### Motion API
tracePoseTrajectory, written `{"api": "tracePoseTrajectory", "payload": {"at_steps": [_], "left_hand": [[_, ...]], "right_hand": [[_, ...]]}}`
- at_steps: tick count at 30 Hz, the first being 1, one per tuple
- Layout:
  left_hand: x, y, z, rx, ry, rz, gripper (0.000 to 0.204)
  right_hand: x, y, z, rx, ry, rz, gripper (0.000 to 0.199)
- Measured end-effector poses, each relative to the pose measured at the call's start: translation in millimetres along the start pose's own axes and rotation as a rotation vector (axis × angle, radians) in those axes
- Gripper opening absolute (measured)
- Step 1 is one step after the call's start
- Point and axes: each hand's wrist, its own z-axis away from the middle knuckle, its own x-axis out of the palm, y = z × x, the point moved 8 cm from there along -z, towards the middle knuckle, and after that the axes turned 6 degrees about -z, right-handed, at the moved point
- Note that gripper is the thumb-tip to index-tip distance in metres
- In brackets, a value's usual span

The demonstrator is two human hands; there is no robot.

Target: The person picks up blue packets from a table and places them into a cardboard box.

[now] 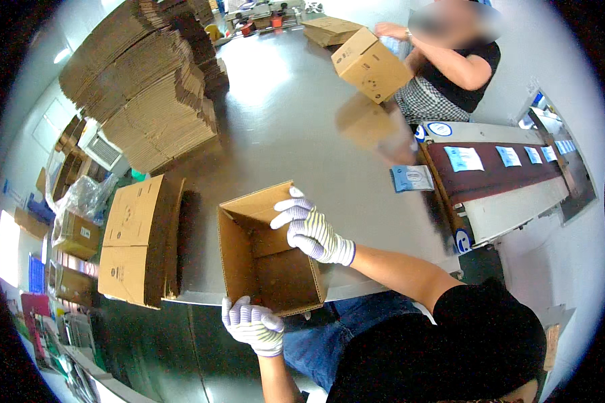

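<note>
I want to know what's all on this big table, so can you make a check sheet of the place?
Surface: shiny grey metal table.
Job's things: open brown cardboard box at the near edge.
Clutter: flat brown cardboard stack; taller heap of folded cartons; blue packet.
Grippers: left hand, gloved, on the box's near corner; right hand, gloved, on its far flap.
Cables: nothing seen.
Surroundings: dark red conveyor belt; another person holding a closed brown box.
</note>
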Motion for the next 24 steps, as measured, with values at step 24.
{"api": "tracePoseTrajectory", "payload": {"at_steps": [24], "left_hand": [[-10.9,9.4,-8.8,-0.126,-0.004,-0.012,0.008]], "right_hand": [[3.2,0.4,-1.2,0.017,-0.025,0.002,0.016]]}}
